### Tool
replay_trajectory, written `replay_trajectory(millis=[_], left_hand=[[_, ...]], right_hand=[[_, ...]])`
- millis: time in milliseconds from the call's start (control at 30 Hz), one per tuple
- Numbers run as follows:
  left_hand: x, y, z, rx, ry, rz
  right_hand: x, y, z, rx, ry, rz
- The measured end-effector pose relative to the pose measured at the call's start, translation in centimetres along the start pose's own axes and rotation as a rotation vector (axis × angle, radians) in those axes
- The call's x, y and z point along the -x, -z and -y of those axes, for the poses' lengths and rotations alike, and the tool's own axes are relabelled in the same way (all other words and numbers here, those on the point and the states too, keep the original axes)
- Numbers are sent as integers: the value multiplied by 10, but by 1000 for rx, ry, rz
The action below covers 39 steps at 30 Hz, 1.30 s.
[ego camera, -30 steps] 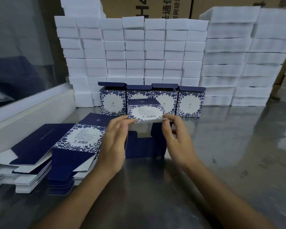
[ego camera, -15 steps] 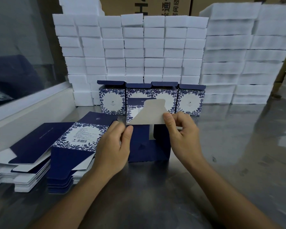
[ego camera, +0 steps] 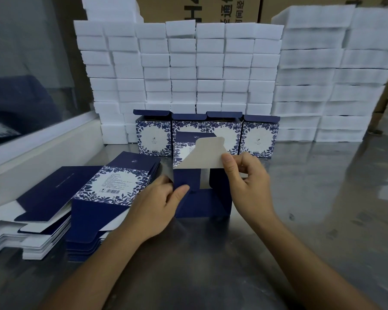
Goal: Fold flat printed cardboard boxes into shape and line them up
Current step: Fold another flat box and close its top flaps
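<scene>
The right hand [ego camera: 246, 182] pinches the grey-backed flap [ego camera: 202, 154] at its corner, apparently to bend it inward, while the left hand [ego camera: 159, 202] grips the navy box [ego camera: 202, 198] at its left wall so it stays square (it stands on the steel table [ego camera: 300, 220]). Behind it, four folded boxes [ego camera: 207, 135] line up against white foam blocks [ego camera: 177, 63], with flat blanks [ego camera: 103, 198] stacked within the left hand's reach.
</scene>
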<state>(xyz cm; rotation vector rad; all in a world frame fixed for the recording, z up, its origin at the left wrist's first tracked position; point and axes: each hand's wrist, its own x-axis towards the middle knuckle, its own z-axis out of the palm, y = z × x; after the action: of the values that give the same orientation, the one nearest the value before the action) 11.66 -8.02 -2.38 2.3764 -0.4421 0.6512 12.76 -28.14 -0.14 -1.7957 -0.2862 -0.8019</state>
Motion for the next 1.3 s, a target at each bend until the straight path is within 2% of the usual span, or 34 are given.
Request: replay_trajectory(millis=[233,400,733,900,1100,1300], left_hand=[[-1,1,1,-68,21,65],[2,-3,3,-336,55,235],[2,-1,-1,-381,75,265],[3,1,-7,-165,48,100],[3,3,-14,162,29,-146],[5,1,-28,82,-46,-294]], right_hand=[[0,2,0,-2,-1,5],[1,3,0,-17,-1,1],[1,4,0,-61,-8,65],[-3,8,-6,-119,-79,99],[-3,6,-7,-55,-31,114],[2,5,-3,174,212,102]])
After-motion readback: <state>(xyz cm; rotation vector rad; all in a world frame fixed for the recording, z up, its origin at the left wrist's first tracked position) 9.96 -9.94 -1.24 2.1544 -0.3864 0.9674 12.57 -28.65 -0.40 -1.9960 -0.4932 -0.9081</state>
